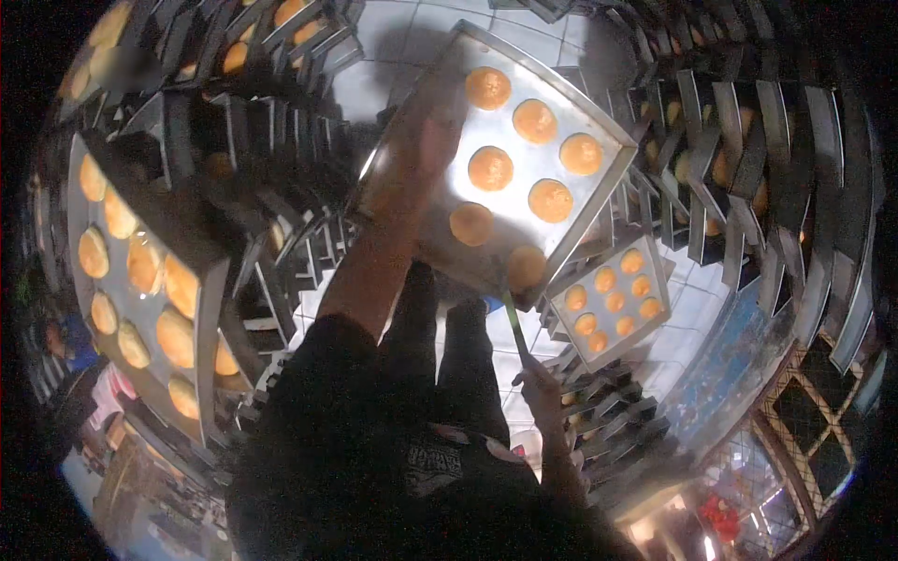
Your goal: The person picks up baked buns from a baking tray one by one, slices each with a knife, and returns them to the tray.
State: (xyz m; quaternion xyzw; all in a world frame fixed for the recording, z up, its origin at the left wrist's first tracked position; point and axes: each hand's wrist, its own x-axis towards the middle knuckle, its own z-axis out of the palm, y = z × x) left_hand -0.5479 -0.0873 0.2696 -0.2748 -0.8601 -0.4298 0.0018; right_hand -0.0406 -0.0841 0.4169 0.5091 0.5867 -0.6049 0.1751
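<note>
In front of me a metal baking tray (589, 220) is tilted, with several round golden buns on it, among them a bun (491, 168) near its middle. My left hand (435, 145) is over the left part of the tray; it is blurred and its fingers cannot be made out. My right hand (541, 388) is closed around a long, narrow spatula (514, 323). The spatula's far end reaches the tray's lower edge, beside the lowest bun (527, 268).
Racks of stacked trays (730, 159) stand on the right and more racks (234, 131) on the left. A smaller-looking tray of buns (645, 323) is at lower right, and a large bun tray (140, 318) juts out at left. White floor tiles (692, 280) show below.
</note>
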